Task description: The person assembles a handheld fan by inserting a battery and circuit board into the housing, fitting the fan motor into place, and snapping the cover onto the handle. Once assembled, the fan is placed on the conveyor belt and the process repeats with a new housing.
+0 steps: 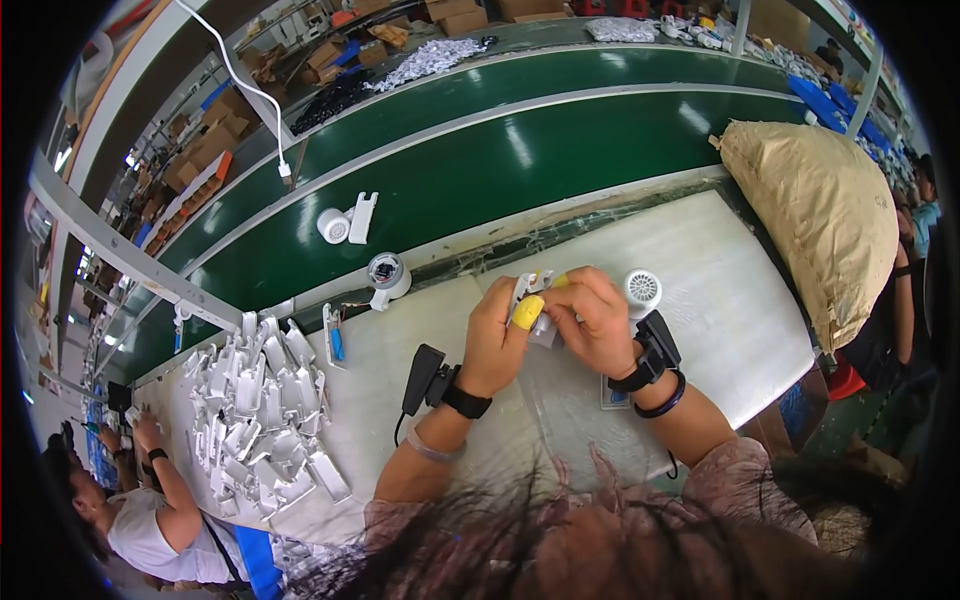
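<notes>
Both hands meet over the middle of the table, around a small white plastic part (524, 288). My left hand (490, 345) is closed on its left side, with yellow wrapping on a digit. My right hand (597, 325) pinches at its right side, also with yellow on a finger; what its fingertips grip is hidden. Just beyond my right wrist lies a round white vented piece (642, 289). A round white housing (388, 277) with dark insides rests past my left hand. Farther left is a white shell with a blue insert (335, 340).
A heap of white plastic shells (262, 410) covers the table's left. Beyond runs a green conveyor belt (600, 125) carrying a white fan-like unit (345, 223). A large brown sack (815, 215) stands at right. A white cable (245, 85) hangs down. A co-worker (165, 520) sits at lower left.
</notes>
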Available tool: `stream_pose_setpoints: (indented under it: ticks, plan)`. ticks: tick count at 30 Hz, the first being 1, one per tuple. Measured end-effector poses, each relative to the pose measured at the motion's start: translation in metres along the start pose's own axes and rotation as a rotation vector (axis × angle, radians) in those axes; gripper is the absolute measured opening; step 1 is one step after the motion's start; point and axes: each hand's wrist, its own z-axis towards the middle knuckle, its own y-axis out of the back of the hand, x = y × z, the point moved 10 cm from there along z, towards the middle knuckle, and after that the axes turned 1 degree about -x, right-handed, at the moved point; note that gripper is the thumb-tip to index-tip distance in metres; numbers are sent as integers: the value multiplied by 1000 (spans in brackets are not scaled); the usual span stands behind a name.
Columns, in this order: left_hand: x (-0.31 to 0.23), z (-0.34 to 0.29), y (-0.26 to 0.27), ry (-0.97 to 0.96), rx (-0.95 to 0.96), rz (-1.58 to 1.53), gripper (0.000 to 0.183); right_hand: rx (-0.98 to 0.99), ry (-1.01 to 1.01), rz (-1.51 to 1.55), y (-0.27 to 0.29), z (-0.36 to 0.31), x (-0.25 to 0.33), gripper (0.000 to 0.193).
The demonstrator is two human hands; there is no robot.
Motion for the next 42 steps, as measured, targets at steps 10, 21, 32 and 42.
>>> stream_pose_setpoints:
  ticks: [10, 21, 32, 42]
  plan:
    - [38, 0, -2, 367, 57, -301, 29, -14, -225, 505, 34, 30, 21, 13]
    - [130, 119, 89, 355, -343, -364, 39, 296, 91, 1754, 104, 30, 135, 70]
    - [61, 75, 17, -180, -242, 673, 59, 160, 123, 1773, 135, -3, 136, 73]
    - [16, -16, -120, 12, 319, 1001, 52, 208, 223, 1804, 149, -19, 157, 73]
